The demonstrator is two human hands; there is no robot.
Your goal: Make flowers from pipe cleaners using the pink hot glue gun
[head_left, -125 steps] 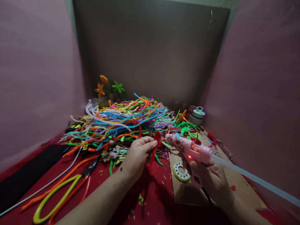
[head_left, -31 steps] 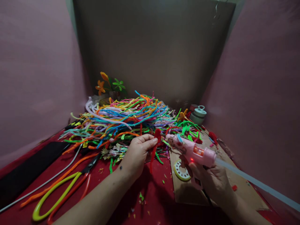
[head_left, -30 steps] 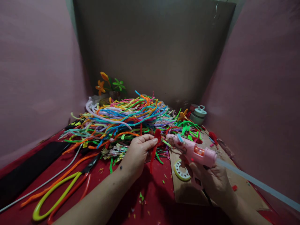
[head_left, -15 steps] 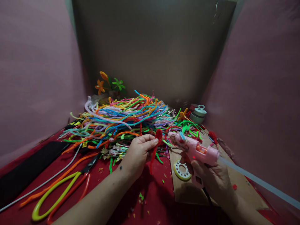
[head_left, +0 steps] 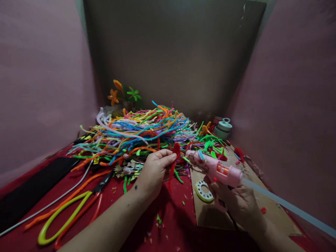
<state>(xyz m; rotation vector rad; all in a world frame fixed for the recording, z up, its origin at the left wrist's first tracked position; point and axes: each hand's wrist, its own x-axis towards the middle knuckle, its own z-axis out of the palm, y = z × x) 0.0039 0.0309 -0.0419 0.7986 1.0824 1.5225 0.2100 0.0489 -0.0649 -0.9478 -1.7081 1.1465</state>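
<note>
Between thumb and fingers, my left hand [head_left: 156, 171] pinches a red pipe cleaner piece [head_left: 176, 150], whose rounded top stands above the fingertips and whose tail hangs below. My right hand [head_left: 237, 199] is wrapped round the handle of a pink glue gun [head_left: 216, 167]. The gun's nozzle points left, a short gap from the red piece. A long translucent glue stick [head_left: 291, 206] sticks out of the gun's back toward the lower right. A small red light glows on the gun near my fingers.
A large heap of coloured pipe cleaners [head_left: 147, 127] lies ahead. Scissors [head_left: 67, 217] with yellow and orange handles rest at left. At right are a wooden board [head_left: 210, 215], a tape roll [head_left: 204, 190] and a pale green container [head_left: 223, 128]. Pipe cleaner flowers [head_left: 112, 97] stand behind.
The glue gun in my right hand has shifted slightly left, its nozzle nearer the red piece. My left hand keeps its pinch. The whole view has moved a little.
</note>
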